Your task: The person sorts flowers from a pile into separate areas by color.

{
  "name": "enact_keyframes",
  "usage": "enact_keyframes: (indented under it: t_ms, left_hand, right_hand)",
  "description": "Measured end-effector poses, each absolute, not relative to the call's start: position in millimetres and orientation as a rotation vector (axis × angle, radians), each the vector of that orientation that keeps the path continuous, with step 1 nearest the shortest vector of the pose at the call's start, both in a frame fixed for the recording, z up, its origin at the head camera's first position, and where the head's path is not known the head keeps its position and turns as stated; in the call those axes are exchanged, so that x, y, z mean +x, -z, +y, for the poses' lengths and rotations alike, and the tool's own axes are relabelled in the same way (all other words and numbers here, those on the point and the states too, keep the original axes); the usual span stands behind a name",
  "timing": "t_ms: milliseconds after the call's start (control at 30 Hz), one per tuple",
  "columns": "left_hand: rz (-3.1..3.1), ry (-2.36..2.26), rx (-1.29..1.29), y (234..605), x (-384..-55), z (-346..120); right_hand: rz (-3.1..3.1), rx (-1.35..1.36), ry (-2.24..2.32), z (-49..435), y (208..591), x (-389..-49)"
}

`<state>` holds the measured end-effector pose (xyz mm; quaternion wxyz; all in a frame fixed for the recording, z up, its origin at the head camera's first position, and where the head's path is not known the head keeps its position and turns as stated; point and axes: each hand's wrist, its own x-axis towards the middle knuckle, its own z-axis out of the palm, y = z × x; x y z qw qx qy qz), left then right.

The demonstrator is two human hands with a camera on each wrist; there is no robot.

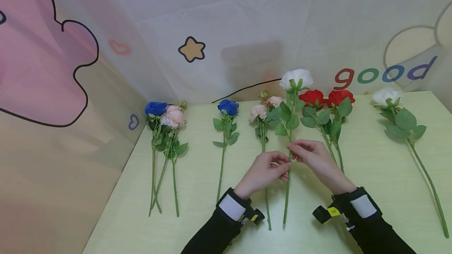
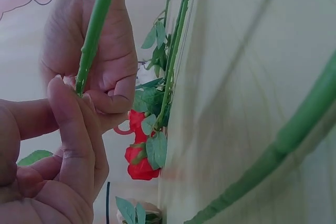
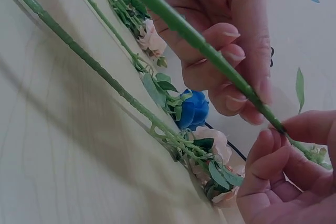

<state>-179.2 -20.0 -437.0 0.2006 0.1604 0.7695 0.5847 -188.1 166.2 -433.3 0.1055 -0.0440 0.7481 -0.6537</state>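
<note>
A white rose (image 1: 296,78) on a long green stem (image 1: 287,195) is lifted over the middle of the pale table (image 1: 374,167). Both hands pinch its stem about halfway down. My left hand (image 1: 286,170) holds it from the left, thumb and fingers curled on the stem (image 2: 94,30). My right hand (image 1: 291,153) pinches it just above, from the right. In the right wrist view the stem (image 3: 194,38) runs diagonally between the right hand (image 3: 281,132) and the left fingers (image 3: 231,51).
Other artificial flowers lie in a row on the table: a blue rose (image 1: 156,109) with a pink one (image 1: 174,117) at the left, a blue rose (image 1: 228,107), a pink spray (image 1: 259,112), two red roses (image 1: 325,98), a white rose (image 1: 387,96) at the right. A printed cloth hangs behind.
</note>
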Motion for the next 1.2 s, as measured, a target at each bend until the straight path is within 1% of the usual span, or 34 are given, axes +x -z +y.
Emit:
enact_keyframes:
  t_ms: [333,600,833,1200]
  left_hand:
    - [2.218,-1.589,0.448,438,-181,-22]
    - [2.367,-1.576,0.433,431,-185,-40]
    - [2.588,-1.434,0.496,428,-184,-61]
    - [2.802,-1.317,0.461,420,-188,-102]
  right_hand:
    - [2.311,-0.084,1.845,167,433,-190]
    - [2.438,-0.053,1.704,181,431,-193]
    - [2.491,-0.021,1.606,213,431,-194]
    - [2.792,-0.058,1.390,274,433,-193]
